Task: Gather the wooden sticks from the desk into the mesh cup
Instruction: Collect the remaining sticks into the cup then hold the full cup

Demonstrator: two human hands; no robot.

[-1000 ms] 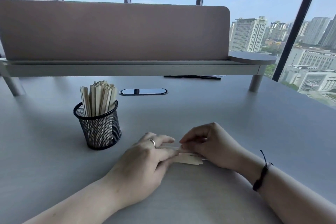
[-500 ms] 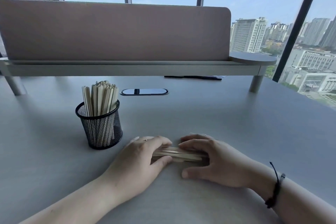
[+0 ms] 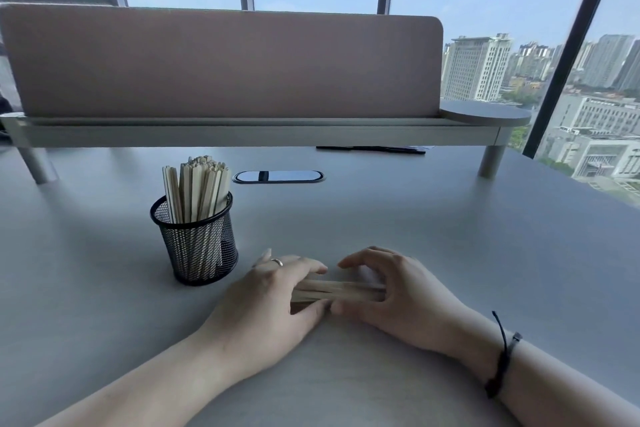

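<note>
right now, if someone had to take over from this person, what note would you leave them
Left hand: curled round the left end of a bundle of wooden sticks lying on the desk.
Right hand: holds the bundle's right end, thumb in front, fingers arched over it.
Mesh cup: upright, left of the hands, apart from them, already holding many sticks.
Done: most sticks are in the cup.
Left: lift this bundle and stand it in the cup.

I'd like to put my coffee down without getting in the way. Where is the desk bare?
Bare desk lies right of the right hand, and left of the mesh cup. It is crowded between cup and left hand, where both hands grip the loose sticks.
</note>
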